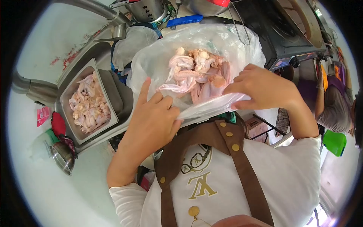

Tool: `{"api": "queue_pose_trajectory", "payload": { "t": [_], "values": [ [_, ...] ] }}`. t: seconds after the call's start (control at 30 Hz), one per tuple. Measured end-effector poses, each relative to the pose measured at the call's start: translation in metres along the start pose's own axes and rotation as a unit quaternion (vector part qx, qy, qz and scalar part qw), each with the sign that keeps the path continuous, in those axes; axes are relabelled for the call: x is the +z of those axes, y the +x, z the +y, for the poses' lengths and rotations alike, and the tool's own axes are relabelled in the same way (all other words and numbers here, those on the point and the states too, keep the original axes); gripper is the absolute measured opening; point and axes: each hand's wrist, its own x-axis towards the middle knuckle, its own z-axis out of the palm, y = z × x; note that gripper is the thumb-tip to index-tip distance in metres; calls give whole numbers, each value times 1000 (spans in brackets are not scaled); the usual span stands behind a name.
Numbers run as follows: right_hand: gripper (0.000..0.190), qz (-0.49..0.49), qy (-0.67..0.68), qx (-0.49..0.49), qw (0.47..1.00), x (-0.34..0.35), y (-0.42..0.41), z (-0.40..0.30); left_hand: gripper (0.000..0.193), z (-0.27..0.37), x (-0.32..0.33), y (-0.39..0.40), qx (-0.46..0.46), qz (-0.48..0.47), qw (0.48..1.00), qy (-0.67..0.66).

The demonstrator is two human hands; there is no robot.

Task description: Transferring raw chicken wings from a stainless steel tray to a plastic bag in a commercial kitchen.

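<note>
Raw chicken wings and other pieces (195, 76) lie in a clear plastic bag (153, 65) spread open in front of me. My left hand (156, 113) pinches the near edge of the bag between thumb and curled fingers, its index finger pointing out over the plastic. On the opposite side, my right hand (258, 89) grips the same near rim, its fingertips partly hidden by the film. Left of the bag, a deep metal pan (114, 116) stands tilted in the sink, and more raw chicken pieces (89, 105) fill its bottom.
A metal sink (124, 98) with a faucet (113, 17) lies left. Behind the bag are a grey cloth (134, 42), a blue-handled utensil (185, 20) and a metal bowl (202, 8). A black gas stove (283, 37) stands right; another person (336, 105) is beyond it.
</note>
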Motion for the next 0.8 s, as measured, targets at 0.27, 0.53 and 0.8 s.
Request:
{"api": "queue_pose_trajectory", "payload": {
  "t": [0.27,0.53,0.8],
  "values": [
    [41,210,6,-48,976,-4,1,-4,60,8,-11,-15,-46,57,997,-18],
    [53,249,-67,-5,966,21,58,-5,80,16,64,-26,-62,185,981,1],
    [47,108,32,-200,973,5,98,11,76,16,69,-17,-102,272,956,32]
  ]
}}
